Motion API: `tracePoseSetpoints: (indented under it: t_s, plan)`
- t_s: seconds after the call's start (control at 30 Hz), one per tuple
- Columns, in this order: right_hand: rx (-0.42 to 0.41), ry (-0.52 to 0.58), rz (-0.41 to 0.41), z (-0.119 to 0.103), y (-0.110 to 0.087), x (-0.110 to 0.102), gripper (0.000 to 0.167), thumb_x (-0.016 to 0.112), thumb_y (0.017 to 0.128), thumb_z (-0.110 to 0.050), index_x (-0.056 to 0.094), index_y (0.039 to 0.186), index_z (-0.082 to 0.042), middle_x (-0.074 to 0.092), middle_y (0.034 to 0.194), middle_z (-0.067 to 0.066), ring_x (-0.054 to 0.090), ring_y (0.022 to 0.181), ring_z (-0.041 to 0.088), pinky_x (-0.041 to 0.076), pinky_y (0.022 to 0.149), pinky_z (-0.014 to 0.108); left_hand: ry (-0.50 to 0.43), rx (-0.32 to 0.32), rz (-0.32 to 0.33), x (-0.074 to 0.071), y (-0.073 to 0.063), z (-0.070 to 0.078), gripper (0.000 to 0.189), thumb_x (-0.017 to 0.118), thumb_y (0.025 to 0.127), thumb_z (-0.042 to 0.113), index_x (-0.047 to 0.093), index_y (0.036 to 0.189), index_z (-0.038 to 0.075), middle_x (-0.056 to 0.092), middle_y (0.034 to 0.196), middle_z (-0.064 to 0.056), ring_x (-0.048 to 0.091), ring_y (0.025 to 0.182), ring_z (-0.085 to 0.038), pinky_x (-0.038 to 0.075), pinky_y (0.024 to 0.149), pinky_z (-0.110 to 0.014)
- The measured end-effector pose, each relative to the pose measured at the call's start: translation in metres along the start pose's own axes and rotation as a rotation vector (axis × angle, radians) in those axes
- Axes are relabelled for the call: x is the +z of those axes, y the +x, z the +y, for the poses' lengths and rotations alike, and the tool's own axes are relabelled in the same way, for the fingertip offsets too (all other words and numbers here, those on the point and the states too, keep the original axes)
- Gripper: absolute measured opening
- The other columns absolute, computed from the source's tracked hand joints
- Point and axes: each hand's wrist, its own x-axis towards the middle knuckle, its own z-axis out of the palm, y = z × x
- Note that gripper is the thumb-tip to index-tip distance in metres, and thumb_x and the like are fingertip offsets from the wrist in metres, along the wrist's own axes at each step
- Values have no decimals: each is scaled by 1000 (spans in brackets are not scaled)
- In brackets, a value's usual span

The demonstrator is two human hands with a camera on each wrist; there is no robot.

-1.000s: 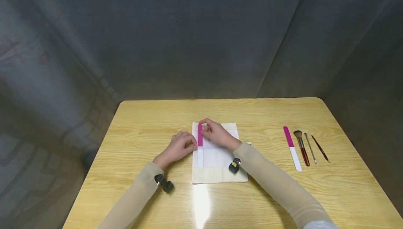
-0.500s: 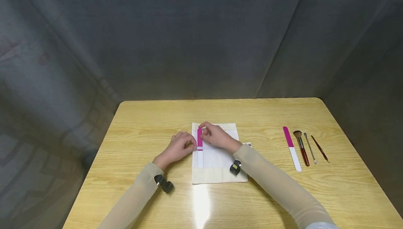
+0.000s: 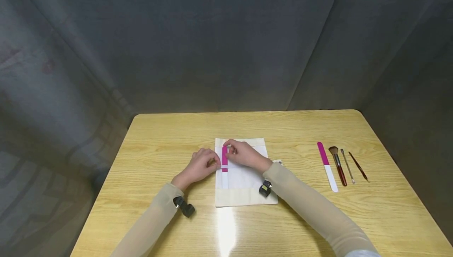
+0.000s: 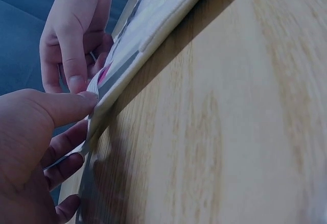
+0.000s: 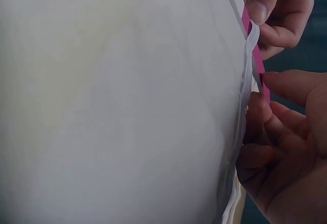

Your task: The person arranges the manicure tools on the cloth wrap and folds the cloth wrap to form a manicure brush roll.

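A cream and white cloth organizer [image 3: 246, 197] lies flat at mid-table, a white elastic band [image 5: 247, 76] running across it. Under the band at the organizer's left side passes a nail file [image 3: 224, 155], magenta above and white below. My right hand [image 3: 245, 155] holds the file near its magenta top end, thumb and fingers about it in the right wrist view. With thumb and fingers, my left hand [image 3: 201, 166] pinches the band at the left edge of the cloth. Some left fingers reach beneath that edge in the left wrist view.
Right of the organizer lie a second magenta and white nail file [image 3: 327, 166], a makeup brush [image 3: 338, 166], a slim double-ended applicator [image 3: 348, 166] and a thin dark brown pointed tool [image 3: 359, 166]. A grey curtain [image 3: 219, 44] hangs behind the wooden table [image 3: 159, 131].
My right hand has slid the nail file toward me under the elastic band, and more magenta shows below the band. The left hand keeps its place.
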Motion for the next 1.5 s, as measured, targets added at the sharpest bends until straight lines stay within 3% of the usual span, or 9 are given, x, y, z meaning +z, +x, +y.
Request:
tracePoseSetpoints:
  t_s: [0.8, 1.13, 1.5]
  plan:
    - [-45, -165, -43, 6, 0, 6, 36, 70, 90, -14, 64, 124, -4, 54, 72, -7, 48, 62, 7, 41, 59, 25, 25, 9, 1, 1, 0, 1, 10, 74, 88, 22, 65, 85, 26, 62, 104, 5, 47, 98, -18, 32, 85, -42]
    - [-31, -156, -19, 4, -1, 5, 34, 72, 88, -13, 64, 121, -5, 56, 74, -6, 50, 63, 8, 42, 59, 25, 59, 12, 7, 1, 0, 4, 9, 74, 87, 22, 66, 87, 25, 62, 103, 4, 47, 96, -18, 32, 85, -43]
    - [-23, -142, 21, 5, -9, -2, 32, 68, 91, -15, 64, 121, -8, 57, 77, -7, 52, 67, 9, 45, 64, 28, 49, 27, 4, 2, -3, 14, 10, 71, 90, 26, 71, 100, 23, 61, 105, 6, 48, 96, -15, 33, 84, -40]
